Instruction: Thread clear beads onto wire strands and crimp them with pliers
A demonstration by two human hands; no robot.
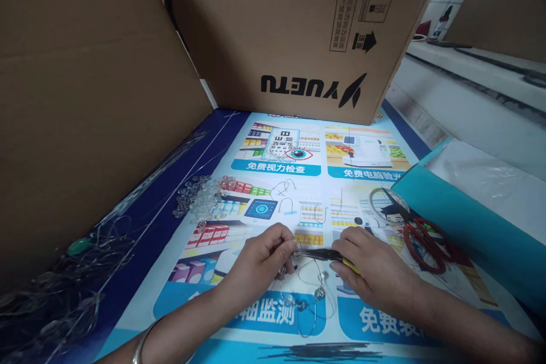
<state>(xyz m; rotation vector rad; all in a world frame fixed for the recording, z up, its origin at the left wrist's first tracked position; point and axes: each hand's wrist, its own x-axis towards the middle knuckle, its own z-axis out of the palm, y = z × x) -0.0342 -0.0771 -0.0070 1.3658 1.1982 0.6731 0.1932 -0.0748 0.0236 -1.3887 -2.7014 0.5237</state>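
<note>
My left hand (273, 250) pinches a thin wire strung with clear beads (319, 294). Below its fingers the wire hangs in loose loops over the printed sheet. In my right hand (362, 261) is a pair of pliers (322, 254) with dark jaws and a yellow handle. The jaw tips meet the wire right at my left fingertips; whether they are closed on it is too small to tell. A pile of clear beads (205, 199) lies beyond my left hand, with a few pinkish ones at its right edge.
Red-handled scissors (426, 239) lie by a roll of clear tape (379, 205), beside a teal box (469, 205). Dark wire pieces (319, 351) lie at the front edge. Beaded wires (63, 296) are heaped at left. Cardboard (298, 23) stands behind.
</note>
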